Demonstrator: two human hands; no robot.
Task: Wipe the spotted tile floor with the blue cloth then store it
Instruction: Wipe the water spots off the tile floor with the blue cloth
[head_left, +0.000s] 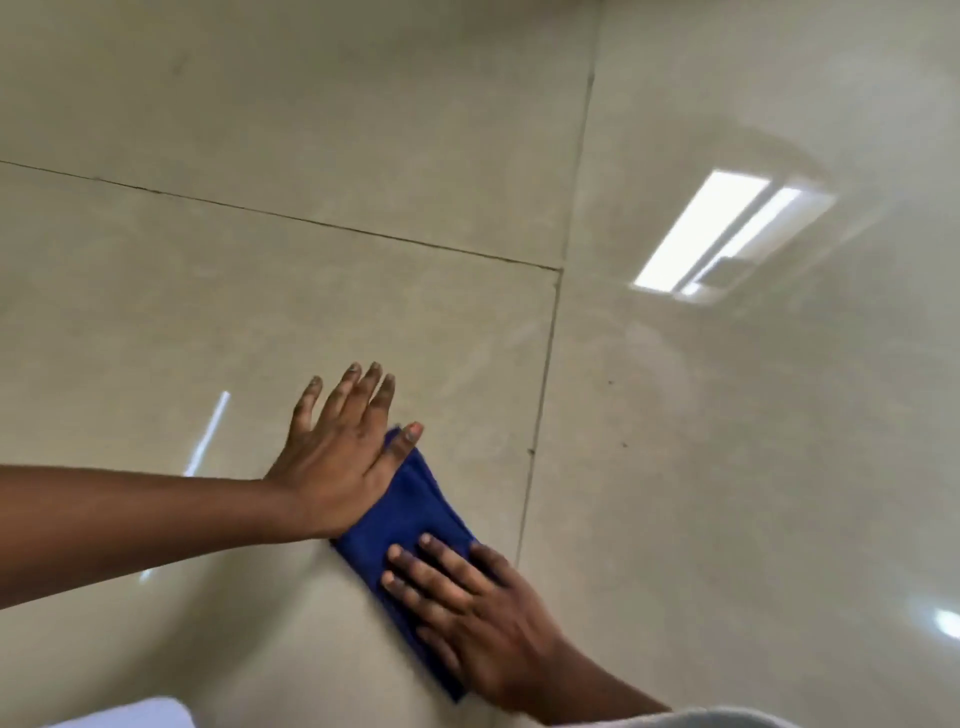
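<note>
The folded blue cloth (410, 519) lies flat on the glossy beige tile floor (260, 312), near the frame's lower middle. My right hand (467, 608) comes in from the lower right and presses flat on the cloth's near half, fingers apart. My left hand (337, 457) reaches in from the left with its fingers spread on the bare tile. Its thumb and the edge of its palm rest on the cloth's far end. The cloth's near edge is blurred.
A dark grout line (545, 364) runs just right of the cloth and meets another joint at a corner. Two small dark spots (611, 383) mark the tile to the right. A ceiling light reflection (727, 234) glares there. Pale fabric (130, 714) shows at the bottom edge.
</note>
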